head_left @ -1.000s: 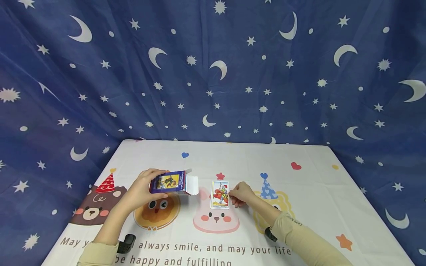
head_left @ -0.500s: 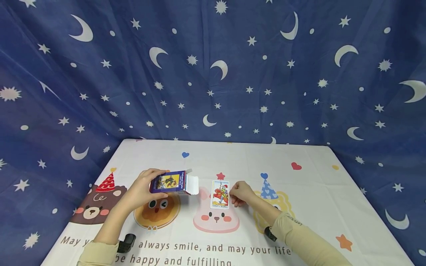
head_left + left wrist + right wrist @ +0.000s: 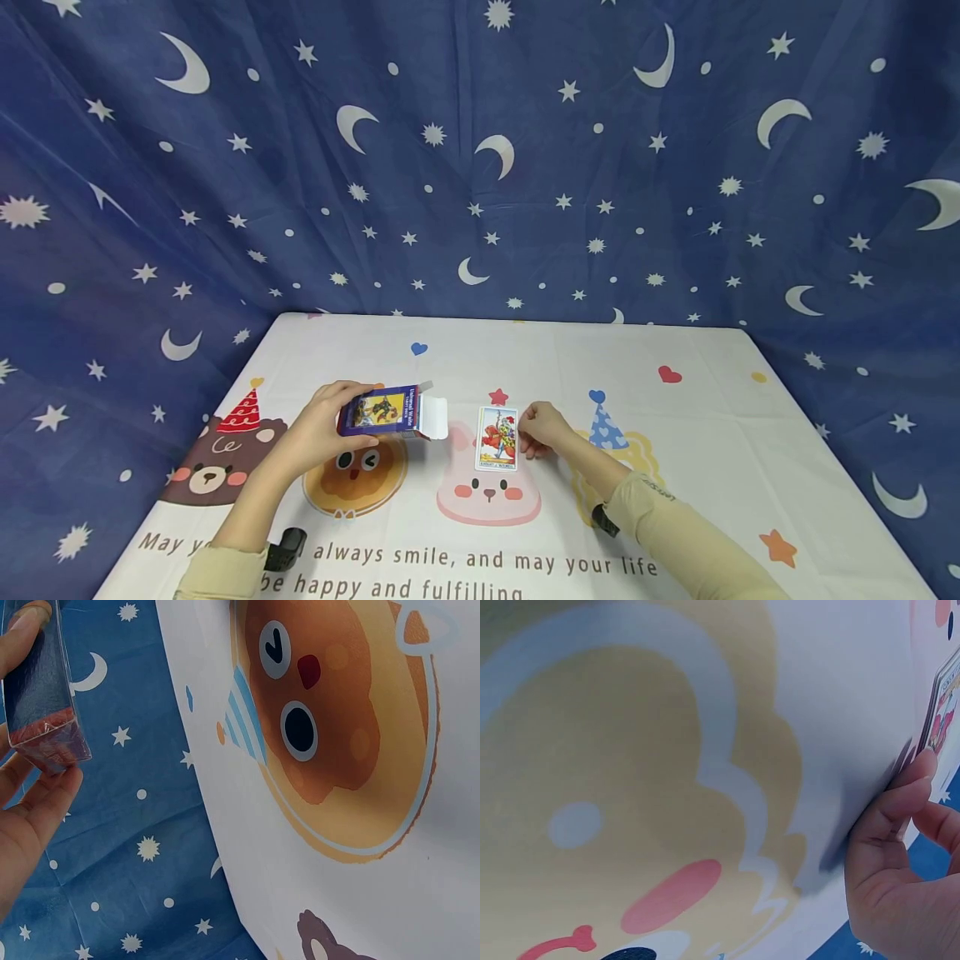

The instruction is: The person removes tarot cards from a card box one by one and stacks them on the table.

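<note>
A stack of tarot cards (image 3: pixel 497 439) lies face up on the pink rabbit print, a red-and-yellow knight picture on top. My right hand (image 3: pixel 545 429) is at the stack's right edge with curled fingers. In the right wrist view its fingertips pinch the near edge of the cards (image 3: pixel 940 720). To the left, my left hand (image 3: pixel 327 423) grips a purple tarot card box (image 3: pixel 378 411) between thumb and fingers. The box's white flap (image 3: pixel 433 417) hangs open toward the cards. In the left wrist view only the box's closed end (image 3: pixel 51 739) shows, its inside hidden.
A white tablecloth (image 3: pixel 540 358) with cartoon prints and lettering covers the table. Behind it and at both sides hangs a blue curtain (image 3: pixel 420 192) with moons and stars. Black wrist straps show at the left wrist (image 3: pixel 285 548) and right wrist (image 3: pixel 604 520).
My right hand has shifted slightly upward at the card edge. The left hand with the box stays in place, and the card stack keeps its position on the rabbit print.
</note>
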Demonstrator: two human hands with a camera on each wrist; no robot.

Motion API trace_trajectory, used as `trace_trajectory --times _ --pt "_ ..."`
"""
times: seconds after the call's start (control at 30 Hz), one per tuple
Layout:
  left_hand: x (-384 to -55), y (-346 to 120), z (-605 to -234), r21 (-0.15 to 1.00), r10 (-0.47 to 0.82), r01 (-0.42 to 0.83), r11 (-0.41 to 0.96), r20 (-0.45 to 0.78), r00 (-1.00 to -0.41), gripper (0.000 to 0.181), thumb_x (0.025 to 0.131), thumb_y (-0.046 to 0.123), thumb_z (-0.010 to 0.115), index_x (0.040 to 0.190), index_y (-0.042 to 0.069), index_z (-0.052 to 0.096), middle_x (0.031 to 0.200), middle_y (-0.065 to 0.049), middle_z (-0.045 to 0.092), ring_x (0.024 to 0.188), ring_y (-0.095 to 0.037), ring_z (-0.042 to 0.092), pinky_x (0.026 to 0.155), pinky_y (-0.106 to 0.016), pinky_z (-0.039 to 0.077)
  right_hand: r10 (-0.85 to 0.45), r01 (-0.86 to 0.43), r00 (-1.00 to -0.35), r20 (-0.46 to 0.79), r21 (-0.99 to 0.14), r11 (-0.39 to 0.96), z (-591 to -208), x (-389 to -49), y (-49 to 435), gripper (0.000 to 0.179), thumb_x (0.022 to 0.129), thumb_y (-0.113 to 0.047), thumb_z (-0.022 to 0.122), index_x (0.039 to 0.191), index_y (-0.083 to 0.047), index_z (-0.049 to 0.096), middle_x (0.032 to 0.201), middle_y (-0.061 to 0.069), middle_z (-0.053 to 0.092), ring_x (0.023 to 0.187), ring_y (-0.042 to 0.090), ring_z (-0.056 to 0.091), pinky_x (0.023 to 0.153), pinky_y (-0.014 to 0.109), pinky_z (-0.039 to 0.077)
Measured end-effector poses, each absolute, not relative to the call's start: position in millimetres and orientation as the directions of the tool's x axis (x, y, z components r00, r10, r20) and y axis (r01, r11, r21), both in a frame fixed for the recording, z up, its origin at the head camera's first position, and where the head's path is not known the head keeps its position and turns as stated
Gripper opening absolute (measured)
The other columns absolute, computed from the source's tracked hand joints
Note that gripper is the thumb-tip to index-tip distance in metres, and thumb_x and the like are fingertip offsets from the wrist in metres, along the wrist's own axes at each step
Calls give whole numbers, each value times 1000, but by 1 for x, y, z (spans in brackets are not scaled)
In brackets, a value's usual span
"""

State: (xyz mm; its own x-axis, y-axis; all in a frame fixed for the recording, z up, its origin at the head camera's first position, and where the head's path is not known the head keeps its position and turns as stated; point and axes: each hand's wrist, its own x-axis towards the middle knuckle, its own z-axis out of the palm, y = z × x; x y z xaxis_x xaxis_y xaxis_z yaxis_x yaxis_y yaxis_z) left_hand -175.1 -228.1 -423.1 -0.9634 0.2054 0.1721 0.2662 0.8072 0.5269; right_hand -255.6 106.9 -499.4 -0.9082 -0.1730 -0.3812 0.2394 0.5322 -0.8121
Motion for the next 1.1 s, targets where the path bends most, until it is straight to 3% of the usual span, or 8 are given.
trace_trajectory --times 0.6,0.83,1.1 --pt "-176 -226 -423 526 212 271 806 172 -962 74 68 22 85 133 10 52 129 -18 51 119 -39 45 95 -59 44 -195 248 -896 -400 -813 528 -494 -256 108 4 88 -4 49 86 -2 51 51 3 58 38 6 51 37 15 41" --pt "-176 -225 -424 529 218 274 804 167 -962 74 68 23 84 133 9 51 129 -18 51 119 -39 45 96 -59 44 -169 289 -896 -410 -828 480 -493 -255 113 6 88 -5 49 87 -1 53 55 3 59 41 8 52 39 16 42" --pt "-176 -224 -424 530 229 291 796 181 -957 75 68 21 85 134 7 51 128 -18 51 119 -38 46 96 -57 45 -203 300 -894 -398 -872 388 -479 -254 118 15 93 -10 49 99 3 53 60 1 60 46 6 54 45 17 46"
